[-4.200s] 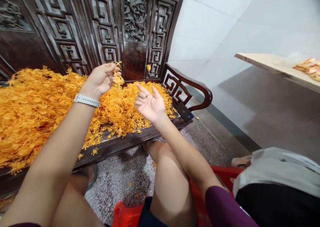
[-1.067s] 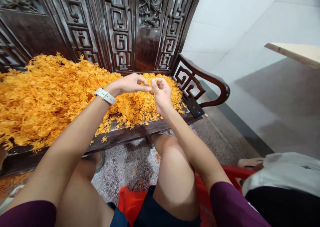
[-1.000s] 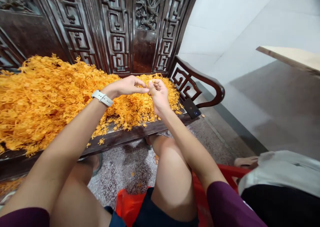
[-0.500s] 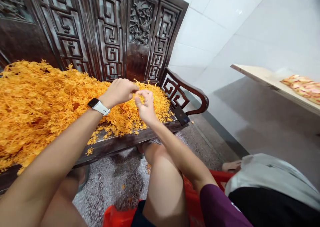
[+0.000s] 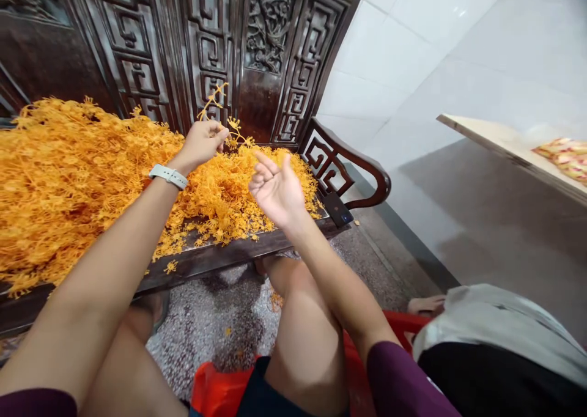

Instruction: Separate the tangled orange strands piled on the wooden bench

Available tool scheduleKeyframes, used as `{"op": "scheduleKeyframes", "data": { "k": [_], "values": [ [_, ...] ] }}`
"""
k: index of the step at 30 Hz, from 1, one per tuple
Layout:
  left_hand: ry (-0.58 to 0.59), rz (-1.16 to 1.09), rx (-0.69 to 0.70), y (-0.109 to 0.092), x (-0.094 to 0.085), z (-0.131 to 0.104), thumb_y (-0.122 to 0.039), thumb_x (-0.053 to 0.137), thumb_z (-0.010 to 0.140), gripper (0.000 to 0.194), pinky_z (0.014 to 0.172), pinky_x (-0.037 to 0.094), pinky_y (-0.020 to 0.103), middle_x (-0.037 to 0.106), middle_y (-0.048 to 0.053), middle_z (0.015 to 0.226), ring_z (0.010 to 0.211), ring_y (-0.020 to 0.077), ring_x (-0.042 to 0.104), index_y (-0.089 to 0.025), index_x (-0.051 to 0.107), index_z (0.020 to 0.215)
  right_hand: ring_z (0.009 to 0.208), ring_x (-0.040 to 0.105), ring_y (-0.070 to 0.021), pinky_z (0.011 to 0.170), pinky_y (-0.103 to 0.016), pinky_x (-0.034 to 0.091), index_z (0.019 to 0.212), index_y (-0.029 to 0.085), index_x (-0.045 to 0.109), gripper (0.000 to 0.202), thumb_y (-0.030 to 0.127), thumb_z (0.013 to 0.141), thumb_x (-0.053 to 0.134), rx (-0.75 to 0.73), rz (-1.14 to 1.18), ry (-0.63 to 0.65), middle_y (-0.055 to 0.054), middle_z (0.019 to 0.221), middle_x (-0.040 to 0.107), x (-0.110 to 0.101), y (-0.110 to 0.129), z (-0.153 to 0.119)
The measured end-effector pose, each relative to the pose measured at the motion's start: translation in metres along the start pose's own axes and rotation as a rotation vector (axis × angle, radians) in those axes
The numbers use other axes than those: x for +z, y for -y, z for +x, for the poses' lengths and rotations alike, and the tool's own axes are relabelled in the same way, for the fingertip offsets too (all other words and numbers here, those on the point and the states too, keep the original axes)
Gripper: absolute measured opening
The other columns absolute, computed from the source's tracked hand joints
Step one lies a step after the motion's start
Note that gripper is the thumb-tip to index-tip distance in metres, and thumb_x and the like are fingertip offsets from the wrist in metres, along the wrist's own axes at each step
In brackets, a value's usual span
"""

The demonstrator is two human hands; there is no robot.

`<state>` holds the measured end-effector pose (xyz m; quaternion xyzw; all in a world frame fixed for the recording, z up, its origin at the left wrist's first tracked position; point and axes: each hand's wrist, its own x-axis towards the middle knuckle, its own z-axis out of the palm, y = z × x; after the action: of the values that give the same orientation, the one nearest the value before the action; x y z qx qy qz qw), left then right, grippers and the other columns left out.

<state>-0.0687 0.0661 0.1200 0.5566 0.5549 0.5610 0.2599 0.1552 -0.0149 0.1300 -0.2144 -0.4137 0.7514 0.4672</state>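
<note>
My left hand [image 5: 205,143], with a pale watch strap at the wrist, pinches a thin orange plastic sprig [image 5: 235,137] above the pile. One end of the sprig sticks up in front of the carved backrest, and the other reaches toward my right hand [image 5: 277,188]. That hand is palm up with fingers apart and holds nothing; its index fingertip is near the sprig's lower end. A large heap of orange sprigs [image 5: 82,184] covers the seat of the dark wooden bench [image 5: 215,264], with loose bits along its front edge.
A black phone [image 5: 338,210] lies at the bench's right end by the curved armrest [image 5: 367,166]. On the right, a wooden board [image 5: 486,137] bears a patterned packet [image 5: 562,157]. A red plastic stool [image 5: 220,389] and light-and-black cloth [image 5: 495,337] are below.
My left hand has moved left and up, and the sprig now shows clearly in it. The fingers of my right hand have spread and its palm has turned up.
</note>
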Motion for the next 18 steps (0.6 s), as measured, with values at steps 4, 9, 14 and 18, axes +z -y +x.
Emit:
{"op": "scheduleKeyframes", "data": {
  "k": [4,9,14,18],
  "values": [
    [0.034,-0.181,-0.063,-0.007,0.004,-0.005,-0.017,0.063,0.101,0.024,0.05,0.039,0.022,0.058,0.0,0.057,0.048,0.01,0.052,-0.018,0.066,0.077,0.051,0.046,-0.011,0.052,-0.023,0.041,0.101,0.015,0.068,0.076,0.06,0.115,0.009,0.201,0.288,-0.349,0.0,0.062,0.056,-0.031,0.012,0.022],
    [0.13,-0.422,-0.173,-0.014,0.008,-0.01,-0.018,0.059,0.102,0.021,0.048,0.042,0.021,0.062,0.001,0.058,0.048,0.0096,0.054,-0.018,0.067,0.082,0.056,0.046,-0.0075,0.055,-0.021,0.039,0.099,0.018,0.067,0.026,0.041,0.108,0.061,0.056,0.002,-0.269,0.004,0.069,0.056,-0.036,0.001,0.027],
    [0.391,-0.58,-0.251,-0.017,0.02,-0.022,-0.021,0.066,0.1,0.013,0.052,0.047,0.021,0.068,0.002,0.065,0.052,0.0107,0.061,-0.018,0.066,0.087,0.08,0.062,-0.0112,0.067,-0.025,0.05,0.113,0.025,0.062,0.046,0.046,0.083,0.09,-0.038,-0.25,-0.244,-0.001,0.105,0.067,-0.033,-0.01,0.034],
    [0.549,-0.595,-0.19,-0.018,0.026,-0.029,-0.028,0.079,0.092,0.019,0.054,0.046,0.023,0.071,0.004,0.068,0.055,0.0117,0.062,-0.019,0.063,0.086,0.078,0.061,-0.0112,0.072,-0.028,0.052,0.105,0.024,0.061,0.041,0.045,0.083,0.089,-0.096,-0.312,-0.168,0.0,0.101,0.065,-0.036,-0.018,0.04]
  ]
}}
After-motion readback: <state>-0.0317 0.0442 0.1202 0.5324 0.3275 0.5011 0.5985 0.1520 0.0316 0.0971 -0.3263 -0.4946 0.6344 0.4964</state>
